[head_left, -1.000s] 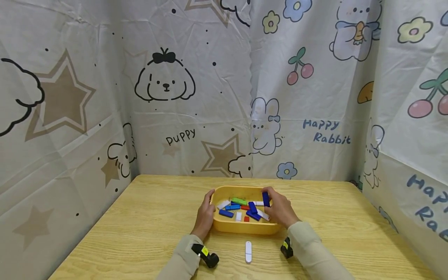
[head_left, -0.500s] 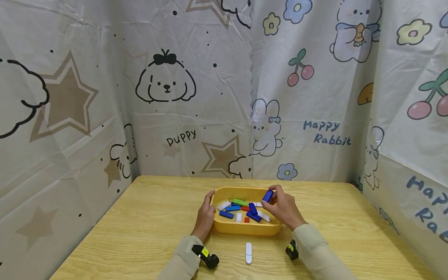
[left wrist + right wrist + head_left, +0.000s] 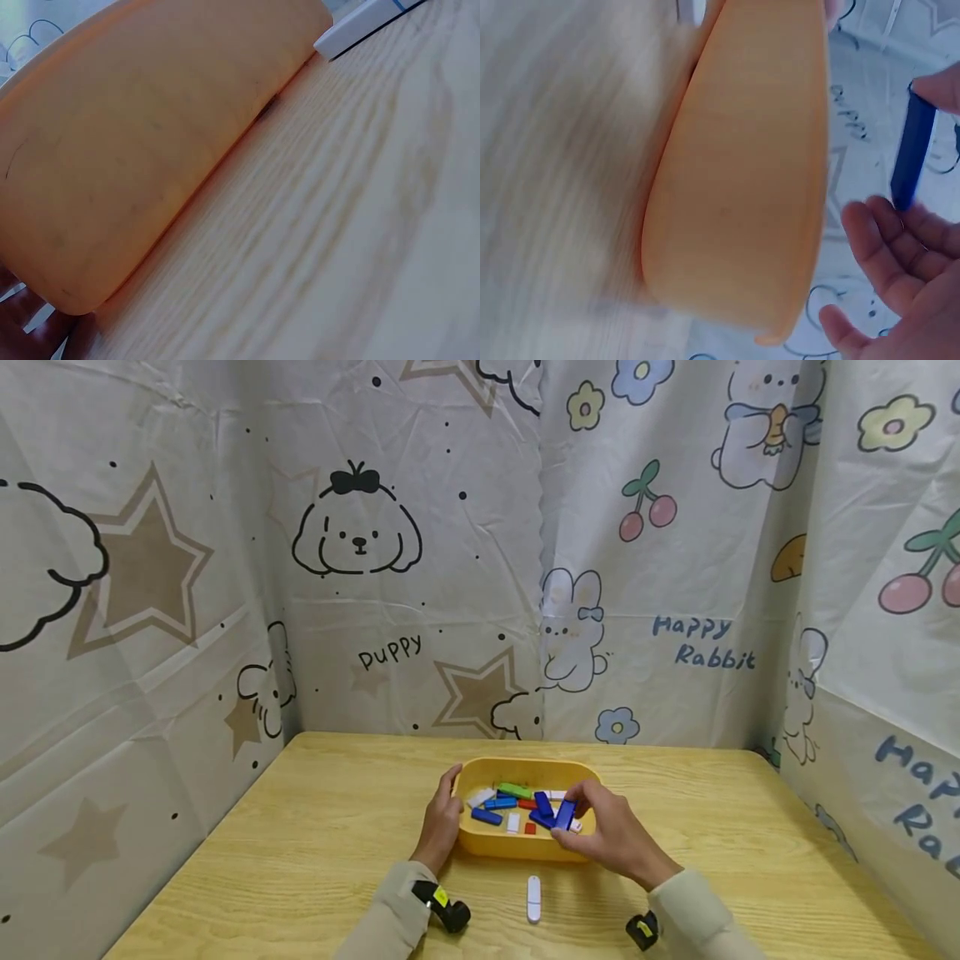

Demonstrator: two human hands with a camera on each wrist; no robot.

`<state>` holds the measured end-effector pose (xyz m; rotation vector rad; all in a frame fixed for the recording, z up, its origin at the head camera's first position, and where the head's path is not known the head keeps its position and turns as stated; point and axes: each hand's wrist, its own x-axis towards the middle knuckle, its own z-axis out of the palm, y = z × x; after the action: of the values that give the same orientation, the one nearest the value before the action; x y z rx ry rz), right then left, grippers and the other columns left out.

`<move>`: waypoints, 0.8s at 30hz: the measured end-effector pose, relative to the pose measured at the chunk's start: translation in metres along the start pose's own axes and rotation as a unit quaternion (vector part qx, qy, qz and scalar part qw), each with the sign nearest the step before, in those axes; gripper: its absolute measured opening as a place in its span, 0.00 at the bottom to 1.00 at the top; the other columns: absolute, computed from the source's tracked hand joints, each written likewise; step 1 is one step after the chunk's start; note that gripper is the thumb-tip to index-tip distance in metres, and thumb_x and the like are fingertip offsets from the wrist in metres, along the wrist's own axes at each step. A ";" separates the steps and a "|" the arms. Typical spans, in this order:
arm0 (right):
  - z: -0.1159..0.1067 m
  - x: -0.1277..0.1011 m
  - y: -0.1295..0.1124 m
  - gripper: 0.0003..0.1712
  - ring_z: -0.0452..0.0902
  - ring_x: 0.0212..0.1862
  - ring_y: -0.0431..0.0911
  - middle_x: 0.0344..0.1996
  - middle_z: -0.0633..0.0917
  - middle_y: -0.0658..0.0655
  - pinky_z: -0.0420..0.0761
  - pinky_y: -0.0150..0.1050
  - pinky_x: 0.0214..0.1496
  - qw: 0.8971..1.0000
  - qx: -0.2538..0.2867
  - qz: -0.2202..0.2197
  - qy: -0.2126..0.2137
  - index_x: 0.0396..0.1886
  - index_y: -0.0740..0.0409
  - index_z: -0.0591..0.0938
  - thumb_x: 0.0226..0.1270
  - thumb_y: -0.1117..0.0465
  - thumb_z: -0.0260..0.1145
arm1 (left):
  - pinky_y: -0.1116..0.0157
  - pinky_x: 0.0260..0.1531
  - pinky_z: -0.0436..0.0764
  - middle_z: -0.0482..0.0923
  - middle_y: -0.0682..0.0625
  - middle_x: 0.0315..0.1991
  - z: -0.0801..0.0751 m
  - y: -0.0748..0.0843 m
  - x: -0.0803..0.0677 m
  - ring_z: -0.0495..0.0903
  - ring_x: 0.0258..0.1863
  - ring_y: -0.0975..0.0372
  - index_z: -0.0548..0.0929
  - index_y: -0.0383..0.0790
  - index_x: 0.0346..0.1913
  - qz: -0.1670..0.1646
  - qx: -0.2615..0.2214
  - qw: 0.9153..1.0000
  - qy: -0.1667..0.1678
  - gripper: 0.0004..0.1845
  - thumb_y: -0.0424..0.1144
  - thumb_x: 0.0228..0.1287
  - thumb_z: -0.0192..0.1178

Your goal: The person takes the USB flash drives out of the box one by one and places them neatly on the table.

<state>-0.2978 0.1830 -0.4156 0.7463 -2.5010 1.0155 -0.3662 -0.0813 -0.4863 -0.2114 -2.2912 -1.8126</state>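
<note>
Between the thumb and fingertips of my right hand [image 3: 622, 837] is pinched a dark blue USB stick [image 3: 566, 815], above the near right part of a yellow plastic tub [image 3: 525, 850]. The right wrist view shows that blue stick [image 3: 913, 154] held end to end, beyond the tub's rim. My left hand [image 3: 437, 827] grips the tub's left end; its fingers [image 3: 30, 322] show beside the tub wall in the left wrist view. Inside the tub lie several blue, white, red and one green stick [image 3: 514, 790]. On the wooden table in front lies a white USB stick [image 3: 533, 899].
The wooden table [image 3: 337, 852] reaches back to cartoon-printed curtains [image 3: 465, 568], which hang behind it and on both sides. A small black camera [image 3: 450, 910] is strapped to the left wrist, another [image 3: 642, 931] to the right.
My right hand has carried the blue USB stick from the tub's back right rim toward the near side, turning it on the way. The left hand and tub have stayed put.
</note>
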 end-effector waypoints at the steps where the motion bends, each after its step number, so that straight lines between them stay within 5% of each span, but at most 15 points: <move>1: 0.000 -0.003 -0.002 0.23 0.76 0.37 0.44 0.35 0.77 0.43 0.79 0.33 0.42 1.000 -0.007 -0.009 -0.002 0.42 0.52 0.75 0.50 0.53 0.77 | 0.48 0.69 0.54 0.56 0.45 0.74 0.000 0.000 0.001 0.55 0.72 0.52 0.59 0.45 0.73 0.001 0.001 1.000 0.000 0.31 0.30 0.65 0.40; 10: 0.004 -0.028 -0.013 0.25 0.73 0.39 0.42 0.37 0.75 0.41 0.68 0.42 0.45 0.997 -0.054 0.011 -0.057 0.45 0.52 0.79 0.50 0.47 0.76 | 0.47 0.69 0.54 0.56 0.45 0.73 0.004 0.002 0.004 0.56 0.72 0.52 0.59 0.45 0.73 0.006 0.000 1.000 -0.006 0.31 0.31 0.65 0.40; 16: 0.008 -0.036 -0.016 0.23 0.70 0.38 0.34 0.36 0.75 0.38 0.61 0.43 0.44 0.993 -0.101 -0.026 -0.063 0.44 0.49 0.82 0.50 0.46 0.76 | 0.47 0.69 0.54 0.57 0.45 0.73 0.005 0.001 0.006 0.57 0.71 0.52 0.59 0.45 0.73 0.009 -0.001 1.000 -0.006 0.32 0.30 0.64 0.40; 24: 0.015 -0.039 -0.021 0.22 0.72 0.44 0.37 0.39 0.77 0.40 0.61 0.59 0.55 0.984 -0.122 -0.035 -0.122 0.43 0.48 0.82 0.52 0.43 0.73 | 0.46 0.68 0.55 0.58 0.44 0.73 0.002 -0.002 0.002 0.58 0.71 0.51 0.60 0.44 0.73 0.006 0.006 1.000 0.001 0.32 0.31 0.63 0.41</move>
<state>-0.2556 0.1730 -0.4332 0.9197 -2.7169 0.6103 -0.3689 -0.0801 -0.4883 -0.2196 -2.2950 -1.7914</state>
